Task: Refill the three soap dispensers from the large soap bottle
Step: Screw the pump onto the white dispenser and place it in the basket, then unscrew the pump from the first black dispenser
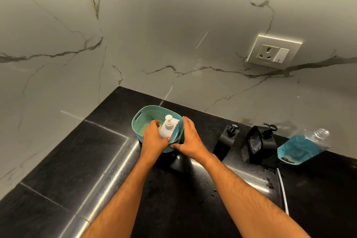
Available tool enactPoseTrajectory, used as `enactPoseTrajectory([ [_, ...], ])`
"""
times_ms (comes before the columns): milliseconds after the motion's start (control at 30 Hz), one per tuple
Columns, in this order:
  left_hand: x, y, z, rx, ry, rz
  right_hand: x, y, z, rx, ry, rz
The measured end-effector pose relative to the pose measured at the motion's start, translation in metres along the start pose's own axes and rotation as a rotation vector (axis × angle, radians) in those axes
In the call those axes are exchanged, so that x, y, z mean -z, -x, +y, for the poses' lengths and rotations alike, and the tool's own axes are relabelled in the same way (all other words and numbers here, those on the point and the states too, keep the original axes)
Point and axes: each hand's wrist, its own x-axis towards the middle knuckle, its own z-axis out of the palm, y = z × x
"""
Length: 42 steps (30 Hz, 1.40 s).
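Pale marble wall (173, 25) with dark grey veins fills the upper part of the view and meets in a corner at the left. A white socket and switch plate (274, 51) is set into it on the right. Below runs a glossy black stone counter (96, 160), with light seams crossing it and water drops near a thin white cord (282, 189) at the right.

The large soap bottle (303, 146), clear with blue liquid, leans at the far right, uncapped. Just left of it stand two black dispensers (267, 137) (228, 139) with pump heads, a black mesh piece (254, 144) between them.

A teal perforated basket (143, 118) sits near the wall corner, holding a white dispenser (168, 128), upright.

The left hand (153, 138) reaches into the basket, fingers curled round the white dispenser's body. The right hand (190, 139) lies spread against the basket's right wall, thumb on its near rim.
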Motion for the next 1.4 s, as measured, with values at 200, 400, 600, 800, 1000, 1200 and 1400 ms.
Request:
enactPoseTrajectory([
  [200,0.003,0.051,0.013,-0.11,0.068,0.171,0.01,0.025,0.005,0.053,0.047,0.086],
  [400,-0.019,0.095,0.043,-0.208,0.115,0.185,0.03,0.067,0.012,0.122,0.089,0.173],
  [600,-0.062,0.115,0.076,-0.272,0.135,0.026,0.064,0.113,0.04,0.101,0.093,0.243],
  [800,-0.105,0.118,0.098,-0.303,0.101,-0.084,0.091,0.141,0.078,-0.011,0.076,0.322],
  [1000,-0.14,0.107,0.109,-0.268,0.071,-0.129,0.104,0.147,0.113,-0.145,0.044,0.343],
  [1200,-0.161,0.083,0.112,-0.173,0.051,-0.162,0.108,0.128,0.13,-0.249,-0.028,0.321],
  [1400,-0.175,0.061,0.109,-0.149,0.043,-0.218,0.11,0.1,0.131,-0.29,-0.103,0.286],
])
